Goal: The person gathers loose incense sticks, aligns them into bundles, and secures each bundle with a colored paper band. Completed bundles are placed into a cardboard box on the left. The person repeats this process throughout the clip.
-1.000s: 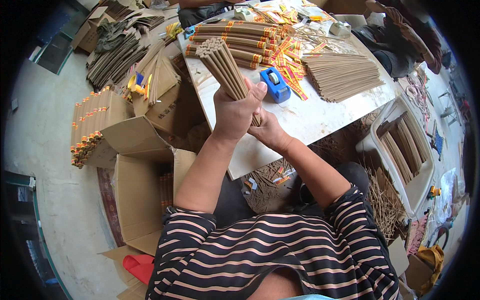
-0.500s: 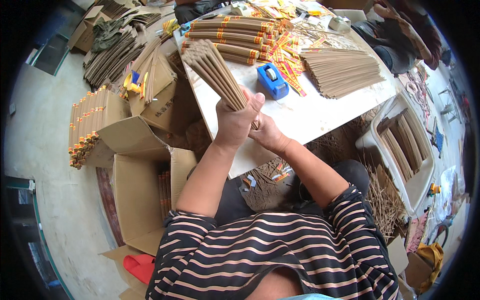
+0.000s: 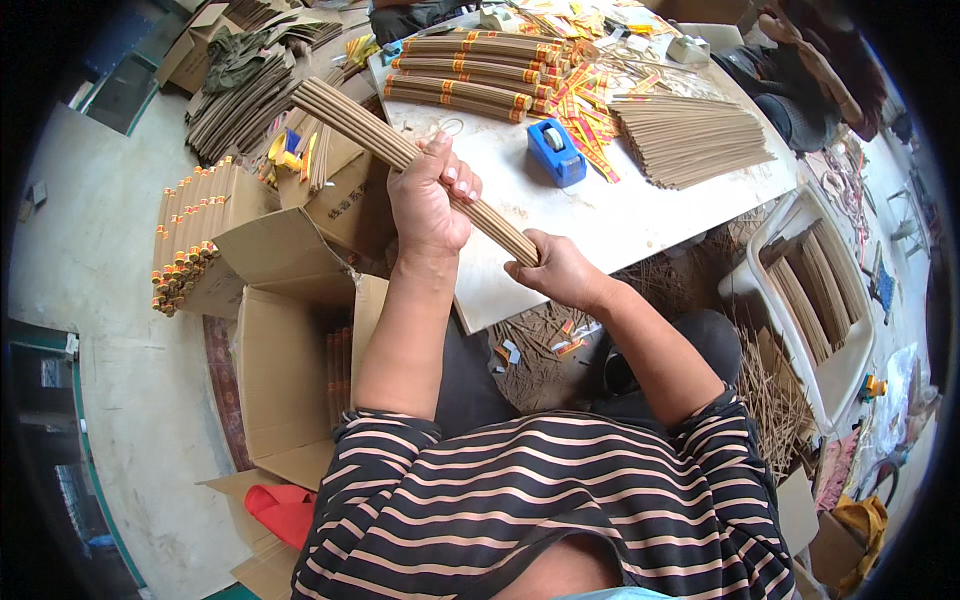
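Note:
A bundle of brown incense sticks slants across in front of me, above the near left part of the white table. My left hand is closed round the bundle near its middle, thumb on top. At the lower right end, my right hand grips the sticks between thumb and fingers. The far end sticks out to the upper left, past the table's edge. Beyond my hands stand a blue tape dispenser and a stack of incense bundles with red and yellow bands.
Loose incense sticks lie fanned at the table's right, beside red-yellow paper strips. An open cardboard box stands at my left. Banded bundles are stacked beyond it. A white tub of sticks is at right. Another person sits at far right.
The bundle has tilted from steep to more slanting, its far end swinging left and down. My left hand has shifted left; my right hand has moved right and down to the near end.

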Demonstrator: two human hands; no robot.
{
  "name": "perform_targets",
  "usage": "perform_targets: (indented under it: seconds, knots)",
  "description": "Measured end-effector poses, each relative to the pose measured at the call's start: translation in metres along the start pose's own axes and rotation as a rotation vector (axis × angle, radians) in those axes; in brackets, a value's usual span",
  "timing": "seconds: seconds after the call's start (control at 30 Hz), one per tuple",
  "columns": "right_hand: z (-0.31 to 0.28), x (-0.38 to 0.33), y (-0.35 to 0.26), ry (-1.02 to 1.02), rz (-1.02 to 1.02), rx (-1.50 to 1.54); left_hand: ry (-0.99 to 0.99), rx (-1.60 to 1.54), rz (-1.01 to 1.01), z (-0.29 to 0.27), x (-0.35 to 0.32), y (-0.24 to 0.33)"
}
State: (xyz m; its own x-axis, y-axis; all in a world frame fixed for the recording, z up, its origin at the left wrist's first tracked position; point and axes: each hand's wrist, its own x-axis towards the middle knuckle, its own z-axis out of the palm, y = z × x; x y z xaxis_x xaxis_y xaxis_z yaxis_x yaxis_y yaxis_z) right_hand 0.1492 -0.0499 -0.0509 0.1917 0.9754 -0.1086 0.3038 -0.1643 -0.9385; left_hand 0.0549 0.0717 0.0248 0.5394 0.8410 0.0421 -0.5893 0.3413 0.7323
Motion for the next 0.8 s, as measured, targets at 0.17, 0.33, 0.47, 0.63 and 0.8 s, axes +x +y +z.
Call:
perform_targets:
  seconds: [0.17,0.33,0.47,0.63,0.8]
  knots:
    - [-0.009,-0.018,-0.015,-0.159,0.116,0.048,0.03,-0.043,-0.036,-0.008,-0.004,0.002]
    - [-0.022,-0.046,-0.019,-0.108,-0.262,-0.242,-0.006,-0.06,-0.108,-0.008,-0.009,0.015]
    - [-0.026,-0.067,-0.048,-0.127,-0.51,-0.594,-0.095,-0.033,-0.233,-0.003,-0.014,0.015]
    - [-0.012,-0.089,-0.062,-0.159,-0.565,-0.804,-0.222,-0.049,-0.365,0.012,-0.034,0.015]
    - [0.005,-0.11,-0.053,-0.156,-0.538,-0.256,-0.29,-0.017,-0.296,0.022,-0.048,0.023]
